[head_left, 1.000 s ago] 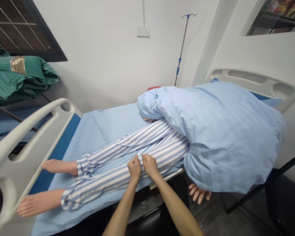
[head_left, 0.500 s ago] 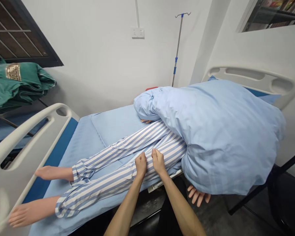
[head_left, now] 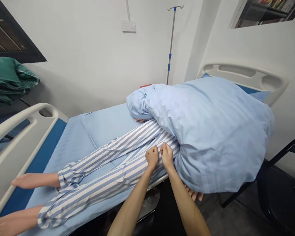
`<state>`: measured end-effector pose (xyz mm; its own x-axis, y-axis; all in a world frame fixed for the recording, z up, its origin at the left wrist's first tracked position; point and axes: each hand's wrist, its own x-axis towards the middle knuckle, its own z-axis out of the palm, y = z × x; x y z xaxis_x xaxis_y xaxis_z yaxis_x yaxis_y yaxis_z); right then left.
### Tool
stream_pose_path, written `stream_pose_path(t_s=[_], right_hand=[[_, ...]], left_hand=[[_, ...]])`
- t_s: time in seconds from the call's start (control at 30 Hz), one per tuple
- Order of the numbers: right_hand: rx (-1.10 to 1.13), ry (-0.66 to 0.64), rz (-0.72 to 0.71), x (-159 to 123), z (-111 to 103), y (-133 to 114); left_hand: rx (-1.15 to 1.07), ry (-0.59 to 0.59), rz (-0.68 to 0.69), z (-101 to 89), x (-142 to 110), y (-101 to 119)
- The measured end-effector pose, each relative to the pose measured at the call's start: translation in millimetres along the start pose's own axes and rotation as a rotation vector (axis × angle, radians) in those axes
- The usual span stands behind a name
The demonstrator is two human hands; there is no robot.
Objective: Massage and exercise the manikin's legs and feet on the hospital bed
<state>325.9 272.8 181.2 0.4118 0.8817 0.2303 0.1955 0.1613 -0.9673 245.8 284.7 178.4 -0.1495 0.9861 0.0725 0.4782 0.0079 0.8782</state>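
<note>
left hand [head_left: 151, 157] | right hand [head_left: 166, 155] | grip: both pinching striped pajama trousers [head_left: 100, 177] | spot: near hospital bed [head_left: 157, 181] side edge, beside blue duvet [head_left: 211, 137]

The left hand [head_left: 151, 157] and right hand [head_left: 167, 155] pinch striped pajama trousers [head_left: 108, 173].

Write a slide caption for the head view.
Left hand and right hand touch a manikin's striped trousers on a hospital bed.
</note>
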Motion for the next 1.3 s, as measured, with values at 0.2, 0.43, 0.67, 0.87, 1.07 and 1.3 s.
stream_pose_path(t_s=[0.2,0.43,0.67,0.87,1.07,1.3], right_hand=[[-0.447,0.112,-0.154,33,-12,27],[-0.758,0.083,-0.329,25,0,44],[-0.987,0.024,-0.444,16,-3,32],[-1.071,-0.067,-0.335,-31,35,15],[-1.02,-0.395,-0.413,-121,138,-14],[-0.879,-0.705,-0.537,-201,244,-52]], left_hand=[[0.045,-0.006,0.059,6.1,-1,-9],[-0.027,-0.096,0.128,-2.3,-1,-11],[0.085,-0.09,0.129,-84.6,-14,-58],[0.37,0.018,0.017,-218.5,-41,-127],[0.668,0.147,-0.245,-322.2,-63,-181],[0.7,0.029,-0.244,-358.8,-67,-188]])
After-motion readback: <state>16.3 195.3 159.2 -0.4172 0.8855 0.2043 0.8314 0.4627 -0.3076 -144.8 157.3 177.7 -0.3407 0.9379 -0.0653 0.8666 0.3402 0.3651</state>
